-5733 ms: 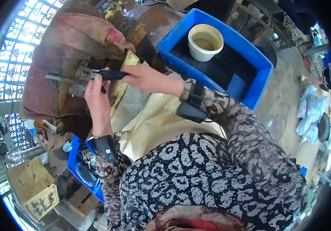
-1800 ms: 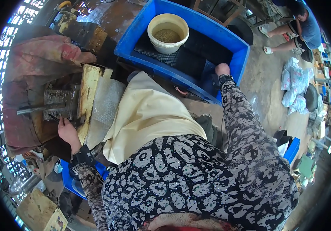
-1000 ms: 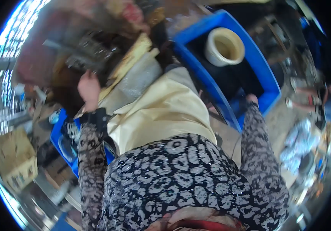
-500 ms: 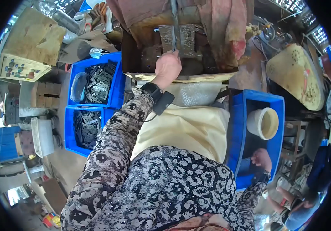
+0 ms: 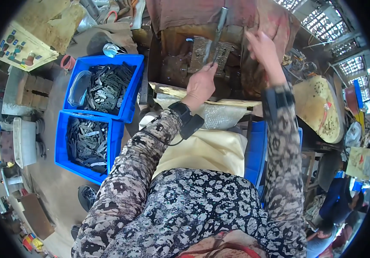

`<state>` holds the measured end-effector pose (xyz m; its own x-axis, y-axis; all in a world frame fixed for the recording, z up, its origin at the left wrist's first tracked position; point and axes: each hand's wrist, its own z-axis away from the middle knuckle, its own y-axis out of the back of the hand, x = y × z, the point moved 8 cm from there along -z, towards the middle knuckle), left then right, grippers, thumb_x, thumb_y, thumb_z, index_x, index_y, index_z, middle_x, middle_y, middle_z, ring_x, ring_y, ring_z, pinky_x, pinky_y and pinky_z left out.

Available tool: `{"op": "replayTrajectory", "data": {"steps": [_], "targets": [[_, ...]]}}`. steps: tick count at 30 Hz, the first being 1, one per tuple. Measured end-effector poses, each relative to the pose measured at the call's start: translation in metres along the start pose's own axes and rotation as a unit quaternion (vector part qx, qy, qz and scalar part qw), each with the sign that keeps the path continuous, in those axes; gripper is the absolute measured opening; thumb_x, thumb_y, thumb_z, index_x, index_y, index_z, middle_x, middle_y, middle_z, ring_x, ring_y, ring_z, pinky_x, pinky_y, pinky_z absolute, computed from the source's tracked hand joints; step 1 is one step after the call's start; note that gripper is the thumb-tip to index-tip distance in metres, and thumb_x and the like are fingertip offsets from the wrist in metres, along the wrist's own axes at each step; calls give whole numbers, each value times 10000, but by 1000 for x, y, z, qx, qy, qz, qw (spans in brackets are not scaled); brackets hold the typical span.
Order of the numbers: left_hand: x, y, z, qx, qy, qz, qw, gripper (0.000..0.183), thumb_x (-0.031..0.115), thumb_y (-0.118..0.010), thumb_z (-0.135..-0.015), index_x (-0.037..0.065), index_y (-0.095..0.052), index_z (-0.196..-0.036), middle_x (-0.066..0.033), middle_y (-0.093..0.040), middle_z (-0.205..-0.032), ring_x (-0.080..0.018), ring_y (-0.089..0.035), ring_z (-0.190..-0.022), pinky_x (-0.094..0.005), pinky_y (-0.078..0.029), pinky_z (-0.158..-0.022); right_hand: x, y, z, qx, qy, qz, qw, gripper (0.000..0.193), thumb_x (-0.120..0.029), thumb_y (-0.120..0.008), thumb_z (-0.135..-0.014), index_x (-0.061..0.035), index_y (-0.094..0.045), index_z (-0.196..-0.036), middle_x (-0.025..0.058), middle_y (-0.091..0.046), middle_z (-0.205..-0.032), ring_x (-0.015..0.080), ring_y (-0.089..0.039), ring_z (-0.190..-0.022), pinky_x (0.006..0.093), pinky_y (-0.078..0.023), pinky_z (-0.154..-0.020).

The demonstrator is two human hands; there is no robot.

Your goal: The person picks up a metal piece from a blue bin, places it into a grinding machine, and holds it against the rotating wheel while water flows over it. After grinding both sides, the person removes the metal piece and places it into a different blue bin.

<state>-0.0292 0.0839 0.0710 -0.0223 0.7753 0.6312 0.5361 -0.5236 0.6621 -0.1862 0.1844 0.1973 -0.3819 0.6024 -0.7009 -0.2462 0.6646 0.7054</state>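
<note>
My left hand (image 5: 201, 87) is closed on a thin dark metal strip at the front of a wet, brown-stained trough (image 5: 167, 64). The strip's tip points up beside a grey metal pipe (image 5: 220, 26). Behind it, inside the trough, lies a wet, flat metal block (image 5: 223, 56). My right hand (image 5: 263, 49) is raised in front of the reddish-brown cloth (image 5: 232, 17) draped over the trough, somewhat blurred. Its fingers look apart, and I see nothing in them.
On the left stand two blue bins of dark metal parts, a far bin (image 5: 133, 94) and a near bin (image 5: 115, 142). A blue bin (image 5: 255, 150) on the right is partly behind my right arm. A control box (image 5: 25, 49) and a yellowish panel (image 5: 320, 107) flank the trough.
My right hand has risen from the right-hand blue bin to the cloth over the trough. My left hand stays at the trough, still gripping the strip. The whole view has shifted.
</note>
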Motion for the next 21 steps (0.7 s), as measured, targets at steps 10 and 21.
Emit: {"op": "replayTrajectory", "data": {"steps": [10, 21], "targets": [[-2, -7, -5, 12, 0, 78, 997, 498, -13, -511, -760, 18, -521, -1256, -180, -585, -1061, -313, -615, -887, -400, -496, -781, -85, -60, -79, 95, 123, 232, 960, 402, -372, -486, -929, 16, -557, -1003, 204, -674, -834, 379, -661, -819, 473, -515, -705], [27, -11, -13, 3, -9, 112, 994, 432, -65, -489, -790, -11, -547, -1215, -169, -581, -946, -257, -626, -717, -389, -494, -699, -63, -39, -98, 128, 65, 261, 955, 220, -119, -554, -771, 28, -648, -906, 173, -694, -797, 309, -694, -762, 428, -530, -611]]}}
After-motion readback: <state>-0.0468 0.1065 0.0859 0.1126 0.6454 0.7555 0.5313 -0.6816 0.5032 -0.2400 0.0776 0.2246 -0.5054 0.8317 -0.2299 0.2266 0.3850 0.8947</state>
